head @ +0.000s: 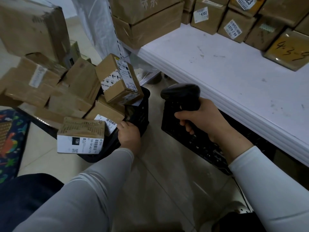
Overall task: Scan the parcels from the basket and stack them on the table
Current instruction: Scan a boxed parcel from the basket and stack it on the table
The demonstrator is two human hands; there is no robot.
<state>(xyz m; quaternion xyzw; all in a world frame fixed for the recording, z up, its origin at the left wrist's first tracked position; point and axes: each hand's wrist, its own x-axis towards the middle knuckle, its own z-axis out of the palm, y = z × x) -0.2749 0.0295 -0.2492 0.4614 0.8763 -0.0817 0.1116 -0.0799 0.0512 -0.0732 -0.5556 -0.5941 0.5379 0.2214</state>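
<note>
- Brown cardboard parcels (71,97) heap in and above the black plastic basket (142,114). They lie left of and ahead of both hands.
- The small brown parcel with a white end label (80,136) hangs over the basket's near left rim, its long axis running left to right. The label reads "15H" in white on a black patch, and a second line beside a barcode also starts "15H". The rest is too small to read with certainty.
- A tilted brown taped parcel (118,79) stands on end at the basket's far side. Its pen marks begin "2-2", and what follows is unclear.
- The left hand (129,135) sits on the basket's near rim, just right of the "15H" parcel, with its thumb touching a barcoded white label (107,123). Its fingers curl down out of sight, so I cannot tell whether they grip the rim or a parcel. This is the nearer hand, so it likely lifts the next parcel.
- The right hand (199,121) is right of the basket, well apart from the left hand. It is clamped round the handle of a black handheld barcode scanner (182,96), whose head points toward the basket.
- A second black slatted crate (192,131) stands right of the basket.
- The white desk (234,72) runs right of and beyond the basket. The stacked brown boxes (207,15) on it carry labels reading "4302" and "44 2 4201", and pen marks reading "4-3-".
</note>
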